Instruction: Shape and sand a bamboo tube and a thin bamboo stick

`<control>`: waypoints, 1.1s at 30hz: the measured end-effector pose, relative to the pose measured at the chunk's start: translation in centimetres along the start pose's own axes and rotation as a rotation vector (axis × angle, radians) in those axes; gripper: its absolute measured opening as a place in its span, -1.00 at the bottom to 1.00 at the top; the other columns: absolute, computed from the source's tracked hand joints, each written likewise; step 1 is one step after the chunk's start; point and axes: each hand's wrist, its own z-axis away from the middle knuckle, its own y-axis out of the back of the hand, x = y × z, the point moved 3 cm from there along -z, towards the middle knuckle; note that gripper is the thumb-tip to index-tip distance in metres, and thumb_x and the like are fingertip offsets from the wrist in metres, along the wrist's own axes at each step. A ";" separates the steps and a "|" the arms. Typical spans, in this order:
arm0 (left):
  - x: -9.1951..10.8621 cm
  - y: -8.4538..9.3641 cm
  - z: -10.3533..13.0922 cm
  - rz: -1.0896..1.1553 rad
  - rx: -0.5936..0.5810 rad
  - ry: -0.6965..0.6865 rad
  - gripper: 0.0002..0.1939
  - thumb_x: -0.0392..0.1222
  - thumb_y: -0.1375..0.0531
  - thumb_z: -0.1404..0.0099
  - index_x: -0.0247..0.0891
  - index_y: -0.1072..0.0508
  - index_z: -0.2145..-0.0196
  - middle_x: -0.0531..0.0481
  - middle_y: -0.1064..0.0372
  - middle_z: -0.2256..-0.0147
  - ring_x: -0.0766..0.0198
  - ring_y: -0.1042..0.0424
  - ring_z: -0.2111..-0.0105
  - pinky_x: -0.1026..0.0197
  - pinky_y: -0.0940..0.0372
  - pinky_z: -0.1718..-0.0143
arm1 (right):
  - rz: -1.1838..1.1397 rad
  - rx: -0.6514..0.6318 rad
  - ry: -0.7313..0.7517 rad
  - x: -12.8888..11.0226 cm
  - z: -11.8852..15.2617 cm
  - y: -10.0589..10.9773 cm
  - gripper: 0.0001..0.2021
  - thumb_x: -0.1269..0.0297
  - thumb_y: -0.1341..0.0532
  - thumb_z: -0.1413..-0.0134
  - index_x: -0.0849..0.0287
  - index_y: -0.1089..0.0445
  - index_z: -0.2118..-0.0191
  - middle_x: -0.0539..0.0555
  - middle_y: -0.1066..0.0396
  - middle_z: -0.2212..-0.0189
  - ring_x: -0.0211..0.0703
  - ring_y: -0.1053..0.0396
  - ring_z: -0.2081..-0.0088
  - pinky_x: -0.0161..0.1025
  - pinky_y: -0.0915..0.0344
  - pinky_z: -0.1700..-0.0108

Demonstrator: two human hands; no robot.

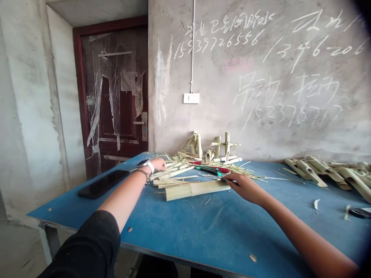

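My left hand [158,165], with a watch on its wrist, is closed just behind a pile of split bamboo strips [174,172]; whatever its fingers hold is hidden. My right hand [240,184] has its fingers closed around a thin dark tool [232,181], whose kind I cannot make out, at the right end of a bamboo piece [197,189]. That pale green piece lies lengthwise across the blue table between my hands. Just behind it is a black and green tool [209,170], with red-handled parts [223,169] beside it.
Bamboo stands [198,144] rise against the wall among shavings. Cut bamboo tubes [311,173] are heaped at the right, near a black roll of tape [359,212]. A black phone-like slab [103,184] lies at the left on the blue table [185,231].
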 end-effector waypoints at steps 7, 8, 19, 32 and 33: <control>-1.3 -0.9 -0.7 -0.006 0.048 -0.020 -0.76 -0.22 -0.15 -0.01 -0.18 -0.46 0.30 0.07 -0.43 0.34 0.32 -0.36 0.39 0.37 -0.12 0.46 | 0.002 -0.020 -0.012 -0.1 0.0 0.4 -0.67 0.28 0.04 -0.11 0.19 -0.42 0.15 0.14 -0.44 0.19 -0.05 -0.37 0.20 -0.16 -0.25 0.17; -1.4 -0.9 -0.7 -0.007 0.057 -0.028 -0.71 -0.23 -0.15 -0.01 -0.16 -0.44 0.24 0.08 -0.43 0.34 0.33 -0.36 0.40 0.38 -0.12 0.47 | -0.001 -0.022 -0.010 -0.1 0.0 0.4 -0.67 0.28 0.04 -0.10 0.19 -0.42 0.15 0.13 -0.44 0.19 -0.05 -0.37 0.19 -0.16 -0.25 0.16; -1.0 -0.3 0.5 -0.074 0.153 -0.126 -0.89 -0.22 -0.12 -0.08 -0.21 -0.44 0.51 0.06 -0.44 0.45 0.32 -0.37 0.45 0.35 -0.08 0.49 | -0.064 -0.024 -0.018 0.2 0.0 0.3 -0.70 0.29 -0.01 -0.07 0.15 -0.42 0.15 0.09 -0.45 0.18 -0.07 -0.37 0.18 -0.15 -0.25 0.13; 2.4 10.7 1.1 -0.315 0.299 -0.167 -0.91 -0.18 -0.15 -0.13 -0.19 -0.44 0.41 0.07 -0.41 0.43 0.30 -0.33 0.45 0.32 -0.02 0.50 | -0.121 -0.041 -0.015 1.3 0.1 0.1 -0.66 0.15 0.00 -0.07 0.12 -0.42 0.14 0.09 -0.43 0.16 -0.04 -0.36 0.16 -0.15 -0.29 0.16; 2.5 11.7 1.3 -0.331 0.309 -0.171 -0.90 -0.16 -0.15 -0.14 -0.19 -0.44 0.42 0.07 -0.40 0.42 0.30 -0.33 0.44 0.32 -0.01 0.49 | -0.124 -0.041 -0.018 1.4 0.1 0.0 -0.65 0.14 0.00 -0.07 0.11 -0.42 0.13 0.09 -0.42 0.15 -0.04 -0.36 0.15 -0.14 -0.29 0.16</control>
